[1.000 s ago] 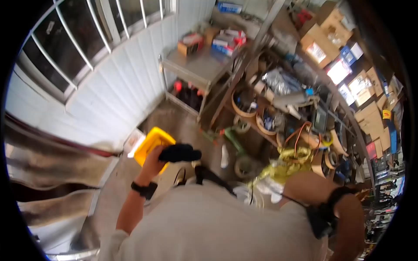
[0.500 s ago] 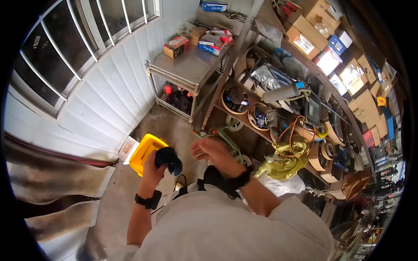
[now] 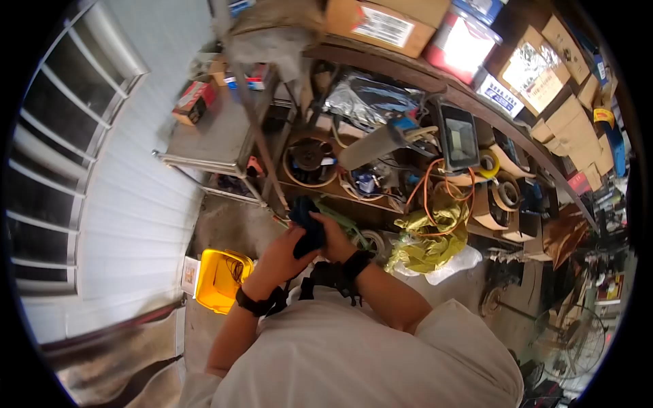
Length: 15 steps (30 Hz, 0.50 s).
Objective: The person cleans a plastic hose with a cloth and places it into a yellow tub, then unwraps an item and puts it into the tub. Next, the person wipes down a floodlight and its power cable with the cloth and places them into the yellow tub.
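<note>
In front of my waist, both hands are closed on a dark blue bundle (image 3: pixel 307 224) that looks like soft cloth; its exact kind does not show. My left hand (image 3: pixel 277 257) grips its lower left side. Against its right side is my right hand (image 3: pixel 335 238), fingers bent round it and partly hidden. A yellow bin (image 3: pixel 207 284) with a dark coil of cord inside stands on the floor to the left of my hands.
A metal cart (image 3: pixel 204 144) with small boxes stands ahead by the wall. The shelf on the right holds a grey cylinder (image 3: pixel 371 146), a work lamp (image 3: pixel 459 138), a yellow-green plastic bag (image 3: pixel 435 241) and cardboard boxes (image 3: pixel 388 27). A fan (image 3: pixel 571 340) stands at lower right.
My right hand has come over to the dark blue bundle and taken hold of it. My left hand has brought it inward, and my view has turned right toward the shelf.
</note>
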### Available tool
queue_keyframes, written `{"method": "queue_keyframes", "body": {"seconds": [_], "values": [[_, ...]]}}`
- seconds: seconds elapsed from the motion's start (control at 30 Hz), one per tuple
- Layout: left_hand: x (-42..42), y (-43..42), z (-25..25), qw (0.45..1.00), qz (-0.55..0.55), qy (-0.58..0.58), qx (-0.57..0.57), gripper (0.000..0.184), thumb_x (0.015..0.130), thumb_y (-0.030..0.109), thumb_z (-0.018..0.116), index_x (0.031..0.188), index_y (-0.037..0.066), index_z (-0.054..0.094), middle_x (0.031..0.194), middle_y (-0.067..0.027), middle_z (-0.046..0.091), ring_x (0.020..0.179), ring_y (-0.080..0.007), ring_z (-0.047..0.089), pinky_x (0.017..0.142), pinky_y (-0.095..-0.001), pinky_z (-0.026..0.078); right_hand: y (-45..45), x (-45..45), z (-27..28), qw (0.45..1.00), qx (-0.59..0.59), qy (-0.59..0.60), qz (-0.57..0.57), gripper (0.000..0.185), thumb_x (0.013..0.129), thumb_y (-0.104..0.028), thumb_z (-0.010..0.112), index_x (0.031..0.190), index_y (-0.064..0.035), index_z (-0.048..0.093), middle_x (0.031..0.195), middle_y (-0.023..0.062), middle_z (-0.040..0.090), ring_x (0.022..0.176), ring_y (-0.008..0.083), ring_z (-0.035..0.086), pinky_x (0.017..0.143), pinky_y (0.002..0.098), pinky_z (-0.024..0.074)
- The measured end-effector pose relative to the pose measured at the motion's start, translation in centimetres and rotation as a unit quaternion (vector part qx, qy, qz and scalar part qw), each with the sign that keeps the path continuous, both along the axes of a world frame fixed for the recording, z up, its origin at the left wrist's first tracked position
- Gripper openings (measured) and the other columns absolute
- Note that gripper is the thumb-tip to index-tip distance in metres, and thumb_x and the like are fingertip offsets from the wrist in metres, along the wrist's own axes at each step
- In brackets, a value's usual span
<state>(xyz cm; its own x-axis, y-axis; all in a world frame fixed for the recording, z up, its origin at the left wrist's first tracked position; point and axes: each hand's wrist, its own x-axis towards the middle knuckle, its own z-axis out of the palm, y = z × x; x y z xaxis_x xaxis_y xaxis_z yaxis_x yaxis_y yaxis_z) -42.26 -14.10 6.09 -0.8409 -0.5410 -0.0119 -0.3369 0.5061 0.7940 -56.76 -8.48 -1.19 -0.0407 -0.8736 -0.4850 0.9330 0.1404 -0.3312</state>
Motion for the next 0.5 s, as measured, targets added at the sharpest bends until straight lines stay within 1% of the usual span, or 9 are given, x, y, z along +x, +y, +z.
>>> {"method": "queue_keyframes", "body": {"seconds": [0.1,0.13,0.17,0.2,0.3,0.33,0.43,0.47,0.5], "values": [[-3.7,-1.2,1.0,0.998,-0.014,-0.053,0.026,0.038,0.079,0.028,0.071,0.103,0.001,0.059,0.083,-0.0223,0.064,0.078,-0.0387,0.062,0.068,-0.0420,0.050,1.1,-4.2,-1.7,0.962,0.044,0.266,-0.053,0.034,0.091,-0.027,0.054,0.113,-0.0003,0.056,0.096,0.0146,0.064,0.091,0.0258,0.063,0.081,0.0342,0.0498],[-4.9,-1.2,0.8,1.000,-0.003,-0.020,0.001,0.036,0.083,0.034,0.067,0.099,0.001,0.061,0.075,-0.0217,0.063,0.072,-0.0397,0.062,0.065,-0.0445,0.049,1.3,-5.9,-2.6,0.901,0.095,0.421,-0.049,0.034,0.092,-0.027,0.052,0.112,0.0003,0.055,0.094,0.0173,0.064,0.089,0.0287,0.064,0.078,0.0358,0.0506],[-6.0,-1.2,0.4,0.998,-0.014,-0.065,-0.002,0.037,0.084,0.035,0.065,0.100,0.002,0.061,0.075,-0.0220,0.063,0.072,-0.0401,0.061,0.065,-0.0451,0.049,1.6,-7.4,-3.8,0.815,0.144,0.561,-0.038,0.033,0.093,-0.027,0.051,0.111,0.0010,0.054,0.091,0.0201,0.064,0.087,0.0317,0.064,0.075,0.0375,0.0513],[-7.0,-1.4,-0.1,0.994,-0.024,-0.110,-0.007,0.038,0.085,0.036,0.063,0.102,0.002,0.060,0.076,-0.0223,0.063,0.073,-0.0405,0.061,0.065,-0.0457,0.049,1.9,-8.4,-4.5,0.705,0.188,0.683,-0.025,0.033,0.093,-0.027,0.050,0.109,0.0016,0.053,0.089,0.0229,0.064,0.085,0.0347,0.064,0.073,0.0391,0.0521],[-9.0,-1.5,-2.7,0.982,-0.073,-0.174,-0.015,0.038,0.088,0.037,0.058,0.107,0.004,0.059,0.078,-0.0234,0.063,0.074,-0.0409,0.061,0.065,-0.0474,0.048,2.9,-10.1,-1.8,0.528,0.279,0.794,0.116,0.029,0.095,-0.028,0.047,0.101,0.0007,0.051,0.080,0.0252,0.062,0.073,0.0402,0.062,0.061,0.0459,0.0515],[-9.4,-1.6,-3.5,0.978,-0.094,-0.185,-0.015,0.038,0.089,0.038,0.057,0.108,0.005,0.058,0.079,-0.0238,0.063,0.075,-0.0409,0.061,0.065,-0.0479,0.047,3.4,-10.6,-2.6,0.525,0.266,0.803,0.093,0.027,0.095,-0.028,0.047,0.093,-0.0006,0.049,0.072,0.0215,0.062,0.062,0.0418,0.060,0.053,0.0511,0.0484],[-9.0,-1.6,-5.1,0.983,-0.120,-0.136,0.013,0.039,0.087,0.035,0.061,0.112,0.006,0.057,0.082,-0.0227,0.064,0.076,-0.0395,0.062,0.065,-0.0453,0.048,4.4,-11.0,-4.9,0.534,0.239,0.810,0.032,0.025,0.093,-0.024,0.050,0.095,0.0009,0.049,0.075,0.0226,0.062,0.068,0.0429,0.061,0.058,0.0510,0.0488],[-8.7,-1.7,-5.3,0.981,-0.124,-0.142,0.045,0.040,0.086,0.034,0.063,0.112,0.005,0.057,0.082,-0.0221,0.065,0.076,-0.0385,0.063,0.066,-0.0439,0.049,4.8,-11.1,-5.5,0.594,0.225,0.771,0.031,0.023,0.090,-0.015,0.052,0.105,0.0025,0.050,0.091,0.0278,0.061,0.087,0.0434,0.060,0.072,0.0476,0.0496],[-8.4,-2.1,-5.2,0.978,-0.128,-0.146,0.074,0.041,0.084,0.033,0.065,0.112,0.005,0.057,0.083,-0.0214,0.065,0.076,-0.0375,0.064,0.067,-0.0425,0.049,5.1,-10.9,-5.9,0.633,0.211,0.744,0.024,0.025,0.089,-0.012,0.051,0.110,0.0026,0.049,0.098,0.0280,0.060,0.094,0.0419,0.059,0.077,0.0453,0.0484]]}}
